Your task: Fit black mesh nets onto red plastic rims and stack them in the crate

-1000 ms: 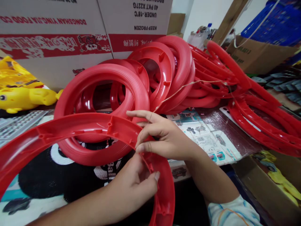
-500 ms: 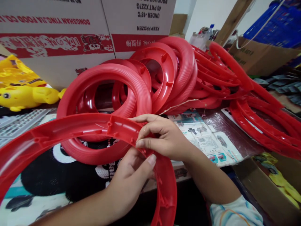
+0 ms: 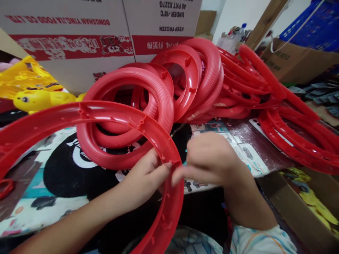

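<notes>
A large red plastic ring [image 3: 112,112], hollow side up with ribs and small pegs inside, reaches past the left of the view. My left hand [image 3: 144,176] is closed on its right side, the thumb on the inner face and the fingers underneath. Beside that spot, my right hand [image 3: 212,158] is smeared by motion. Its fingers look curled and its thumb points at the ring's outer edge; whether it touches the ring or holds anything I cannot tell. Behind the held ring, a ridged red ring [image 3: 124,76] leans against others.
More red rings [image 3: 203,81] are heaped behind, and red hoop pieces [image 3: 299,137] lie at the right. A printed white carton [image 3: 79,21] stands at the back. Yellow toys [image 3: 50,100] are at the left. An open box [image 3: 286,204] with yellow items sits at the lower right.
My right hand has come off the ring's inner face and moved right. The held ring has turned and shifted, with my left hand still gripping it. The view has shifted slightly.
</notes>
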Demonstrator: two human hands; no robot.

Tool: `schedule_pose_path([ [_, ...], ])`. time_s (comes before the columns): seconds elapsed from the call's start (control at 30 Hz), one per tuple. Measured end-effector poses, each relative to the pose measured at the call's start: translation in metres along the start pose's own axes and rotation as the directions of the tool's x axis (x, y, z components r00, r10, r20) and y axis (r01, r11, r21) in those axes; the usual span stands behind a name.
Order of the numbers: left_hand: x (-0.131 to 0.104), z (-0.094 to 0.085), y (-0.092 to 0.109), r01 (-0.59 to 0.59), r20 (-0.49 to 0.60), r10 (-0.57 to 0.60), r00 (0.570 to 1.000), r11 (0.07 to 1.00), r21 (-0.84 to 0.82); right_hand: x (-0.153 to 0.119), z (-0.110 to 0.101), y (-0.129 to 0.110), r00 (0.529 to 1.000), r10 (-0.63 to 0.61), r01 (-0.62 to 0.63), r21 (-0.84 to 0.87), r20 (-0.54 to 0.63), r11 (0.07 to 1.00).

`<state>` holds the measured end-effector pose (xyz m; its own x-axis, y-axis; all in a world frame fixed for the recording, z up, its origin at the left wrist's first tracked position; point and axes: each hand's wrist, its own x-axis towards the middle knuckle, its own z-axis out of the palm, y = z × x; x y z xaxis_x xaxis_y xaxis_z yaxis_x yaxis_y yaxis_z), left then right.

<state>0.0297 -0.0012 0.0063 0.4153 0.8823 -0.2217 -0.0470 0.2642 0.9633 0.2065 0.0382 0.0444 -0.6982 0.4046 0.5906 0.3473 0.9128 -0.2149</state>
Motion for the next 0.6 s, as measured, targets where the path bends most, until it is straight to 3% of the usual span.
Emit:
schedule_pose_path([
  [0.1,-0.020,0.000,-0.001,-0.049,0.102,0.033,0.994,0.985,0.166,-0.008,-0.011,-0.027,0.978,-0.185,0.184,-0.024,-0.099,0.983],
  [0.17,-0.034,0.003,-0.006,-0.038,0.172,0.002,0.985,0.978,0.206,-0.013,-0.012,-0.040,0.962,-0.267,0.260,-0.118,-0.050,0.958],
  [0.23,-0.047,0.007,-0.011,0.028,0.244,-0.074,0.967,0.982,0.186,-0.019,-0.009,-0.049,0.962,-0.248,0.260,-0.100,0.114,0.960],
  [0.33,-0.059,0.013,-0.019,0.133,0.309,-0.170,0.936,0.982,0.138,-0.030,-0.004,-0.058,0.942,-0.135,0.142,0.000,0.308,0.990],
  [0.6,-0.072,0.025,-0.032,0.218,0.386,-0.267,0.883,0.962,0.167,-0.057,-0.005,-0.077,0.908,-0.054,0.059,0.001,0.416,0.998],
])
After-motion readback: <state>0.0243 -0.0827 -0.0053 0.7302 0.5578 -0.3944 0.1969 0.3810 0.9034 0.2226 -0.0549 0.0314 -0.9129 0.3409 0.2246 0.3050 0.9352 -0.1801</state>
